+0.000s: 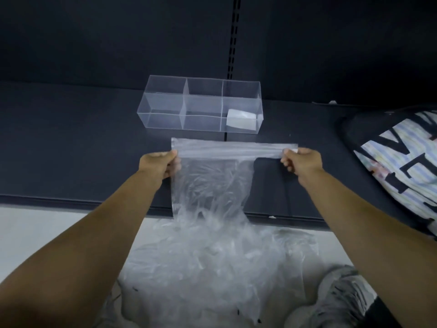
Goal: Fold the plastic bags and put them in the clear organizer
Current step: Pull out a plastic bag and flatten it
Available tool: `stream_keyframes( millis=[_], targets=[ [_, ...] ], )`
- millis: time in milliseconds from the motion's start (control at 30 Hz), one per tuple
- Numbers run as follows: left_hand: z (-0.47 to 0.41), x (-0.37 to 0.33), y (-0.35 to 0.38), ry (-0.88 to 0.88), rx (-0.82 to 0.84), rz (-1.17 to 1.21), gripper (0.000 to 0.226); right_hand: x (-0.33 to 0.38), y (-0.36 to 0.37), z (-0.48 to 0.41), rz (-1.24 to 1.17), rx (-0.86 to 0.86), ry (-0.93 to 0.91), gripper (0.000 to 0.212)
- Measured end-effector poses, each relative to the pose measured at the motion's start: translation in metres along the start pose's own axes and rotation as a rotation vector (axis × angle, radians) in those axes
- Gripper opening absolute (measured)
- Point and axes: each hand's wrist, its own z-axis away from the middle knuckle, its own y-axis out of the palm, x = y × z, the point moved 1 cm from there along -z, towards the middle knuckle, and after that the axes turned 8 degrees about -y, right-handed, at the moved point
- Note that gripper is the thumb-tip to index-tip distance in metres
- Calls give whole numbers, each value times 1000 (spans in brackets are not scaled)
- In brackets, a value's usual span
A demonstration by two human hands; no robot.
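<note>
I hold a clear zip-top plastic bag [212, 183] stretched out above the dark shelf. My left hand [158, 165] pinches its top left corner and my right hand [301, 163] pinches its top right corner. The bag hangs down over the shelf's front edge. Behind it stands the clear organizer [165, 107] with several compartments. A folded white bag [241, 121] lies in its front right compartment. A loose heap of more clear plastic bags [220, 268] lies on the pale floor below my arms.
The dark shelf [71, 150] has a dark back wall with a slotted upright [233, 36]. A black-and-white printed fabric item [399, 166] rests at the right end of the shelf. A grey shoe [343, 297] shows at the lower right.
</note>
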Motion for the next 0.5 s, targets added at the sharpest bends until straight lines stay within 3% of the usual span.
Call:
stream_keyframes(
  millis=[33,133,167,233,267,367,500],
  targets=[
    [0,-4,0,-16,-11,22,11,4,0,-3,-49,-28,-1,10],
    [7,-6,-5,-45,-26,14,28,14,-5,4,56,-51,-71,48],
    [14,-2,-9,-44,-20,3,31,16,-10,13,109,-70,-108,50],
    [29,15,-19,-49,-14,-27,32,10,-21,39,70,-99,-131,34],
    [38,26,-24,-54,-18,-35,30,2,-26,57,16,-98,-76,26],
    [66,62,-38,-53,-97,-3,21,-33,-33,123,-83,-2,193,34],
    [99,106,-36,-97,-216,-29,28,-77,-22,188,-56,59,412,36]
  ],
)
